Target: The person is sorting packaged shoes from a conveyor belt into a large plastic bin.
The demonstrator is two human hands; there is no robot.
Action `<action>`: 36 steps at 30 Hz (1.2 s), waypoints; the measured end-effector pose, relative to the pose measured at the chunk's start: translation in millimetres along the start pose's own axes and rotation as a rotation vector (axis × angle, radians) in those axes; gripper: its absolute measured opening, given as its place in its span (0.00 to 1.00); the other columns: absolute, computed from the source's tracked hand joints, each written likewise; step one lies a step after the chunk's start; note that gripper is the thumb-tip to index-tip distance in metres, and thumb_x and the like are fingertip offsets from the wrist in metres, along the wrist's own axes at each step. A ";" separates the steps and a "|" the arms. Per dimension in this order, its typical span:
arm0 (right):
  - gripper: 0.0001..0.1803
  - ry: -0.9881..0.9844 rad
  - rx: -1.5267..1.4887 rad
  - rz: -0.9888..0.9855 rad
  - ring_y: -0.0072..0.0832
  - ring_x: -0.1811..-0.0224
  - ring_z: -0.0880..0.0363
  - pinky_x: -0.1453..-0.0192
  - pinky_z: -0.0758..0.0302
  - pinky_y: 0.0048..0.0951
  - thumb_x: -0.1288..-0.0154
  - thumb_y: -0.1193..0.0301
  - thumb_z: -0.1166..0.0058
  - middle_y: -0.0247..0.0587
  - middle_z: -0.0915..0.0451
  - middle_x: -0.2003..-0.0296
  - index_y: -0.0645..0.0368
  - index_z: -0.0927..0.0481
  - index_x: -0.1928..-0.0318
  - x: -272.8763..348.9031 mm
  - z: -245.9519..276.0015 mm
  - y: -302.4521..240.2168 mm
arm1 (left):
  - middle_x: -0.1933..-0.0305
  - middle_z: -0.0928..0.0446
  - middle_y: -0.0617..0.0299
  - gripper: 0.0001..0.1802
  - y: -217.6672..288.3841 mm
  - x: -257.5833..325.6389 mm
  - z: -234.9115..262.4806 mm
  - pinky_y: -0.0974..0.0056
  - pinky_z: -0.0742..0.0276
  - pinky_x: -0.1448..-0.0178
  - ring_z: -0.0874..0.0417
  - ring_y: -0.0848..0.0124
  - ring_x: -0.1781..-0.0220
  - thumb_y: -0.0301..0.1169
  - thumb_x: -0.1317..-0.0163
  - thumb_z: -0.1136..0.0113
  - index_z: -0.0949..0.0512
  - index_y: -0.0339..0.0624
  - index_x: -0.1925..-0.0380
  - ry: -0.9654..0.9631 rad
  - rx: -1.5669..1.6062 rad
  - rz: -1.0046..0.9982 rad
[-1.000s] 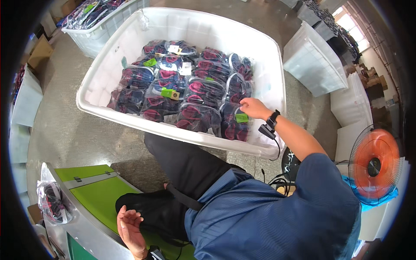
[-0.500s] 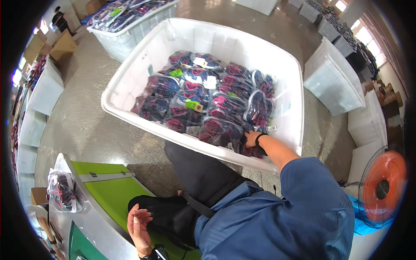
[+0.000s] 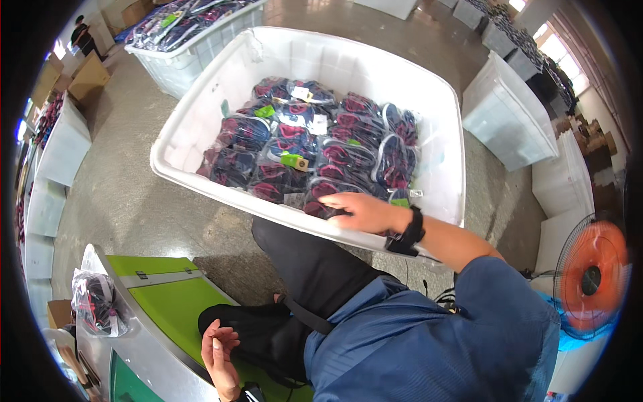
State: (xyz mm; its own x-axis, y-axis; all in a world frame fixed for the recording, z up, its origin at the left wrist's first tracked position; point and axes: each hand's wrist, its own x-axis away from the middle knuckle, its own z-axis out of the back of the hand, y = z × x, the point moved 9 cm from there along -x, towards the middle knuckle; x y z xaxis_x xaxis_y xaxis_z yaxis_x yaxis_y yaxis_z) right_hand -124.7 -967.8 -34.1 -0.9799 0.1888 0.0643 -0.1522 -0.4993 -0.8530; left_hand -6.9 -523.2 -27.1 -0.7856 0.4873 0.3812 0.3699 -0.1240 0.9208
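Observation:
A big white plastic bin (image 3: 402, 60) in front of me holds rows of navy and pink shoes (image 3: 288, 141) in clear plastic bags, some with green tags. My right hand (image 3: 365, 213) is over the bin's near side, its fingers bent round a bagged pair of shoes (image 3: 315, 209) in the front row. The hand hides part of that pair. Beside my knee, my left hand (image 3: 220, 345) is raised with fingers loosely curled and apart, and nothing shows in it.
Another bagged pair of shoes (image 3: 97, 301) lies on the metal table (image 3: 151, 342) at the left, next to a green panel (image 3: 174, 301). An orange fan (image 3: 593, 268) stands at the right. More bins (image 3: 512, 114) and a distant person (image 3: 86, 39) are farther off.
My right hand has moved left along the near side of the bin, from the right corner shoes to the front row. A green tag now shows where it was. The left hand stays nearly in place.

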 end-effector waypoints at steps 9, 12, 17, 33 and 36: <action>0.30 0.188 0.782 0.302 0.46 0.16 0.47 0.23 0.56 0.78 0.36 0.56 0.43 0.49 0.28 0.33 0.54 0.21 0.36 -18.1 -125.6 -63.2 | 0.46 0.19 0.57 0.29 -11.4 -6.4 10.2 0.64 0.21 0.45 0.17 0.68 0.49 0.48 0.20 0.48 0.29 0.37 0.30 0.041 -0.052 -0.001; 0.23 0.156 0.776 0.330 0.44 0.16 0.47 0.23 0.57 0.78 0.37 0.57 0.44 0.45 0.23 0.41 0.56 0.18 0.46 -19.0 -124.4 -54.7 | 0.46 0.19 0.57 0.30 -12.7 -4.5 8.9 0.64 0.21 0.45 0.17 0.68 0.49 0.48 0.20 0.48 0.29 0.37 0.30 0.048 -0.066 0.015; 0.16 0.143 0.771 0.369 0.43 0.15 0.49 0.23 0.56 0.77 0.40 0.59 0.42 0.41 0.22 0.52 0.57 0.19 0.58 -16.6 -126.4 -62.7 | 0.47 0.19 0.57 0.30 -13.3 -3.7 7.3 0.63 0.21 0.45 0.17 0.68 0.49 0.49 0.20 0.49 0.29 0.37 0.30 0.048 -0.100 0.039; 0.44 0.171 0.380 0.341 0.53 0.21 0.42 0.26 0.36 0.50 0.42 0.54 0.31 0.61 0.41 0.24 0.60 0.29 0.28 -39.8 -82.3 -59.0 | 0.47 0.19 0.57 0.29 -10.1 -5.6 5.1 0.64 0.20 0.46 0.16 0.69 0.50 0.47 0.19 0.49 0.29 0.37 0.31 0.046 -0.121 0.025; 0.50 0.127 0.605 0.245 0.54 0.22 0.42 0.25 0.37 0.51 0.41 0.53 0.32 0.65 0.48 0.22 0.59 0.37 0.22 -38.1 -95.0 -62.1 | 0.47 0.19 0.57 0.29 -11.2 -5.1 7.5 0.64 0.20 0.46 0.16 0.68 0.50 0.47 0.19 0.49 0.29 0.37 0.31 0.049 -0.114 0.024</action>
State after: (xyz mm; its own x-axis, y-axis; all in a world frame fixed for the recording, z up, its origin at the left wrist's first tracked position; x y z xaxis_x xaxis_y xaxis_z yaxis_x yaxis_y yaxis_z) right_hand -65.7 -863.6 -32.8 -0.9782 0.0897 -0.1875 -0.0093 -0.9200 -0.3918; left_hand -3.3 -517.8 -40.0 -0.8018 0.4405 0.4039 0.3318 -0.2340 0.9139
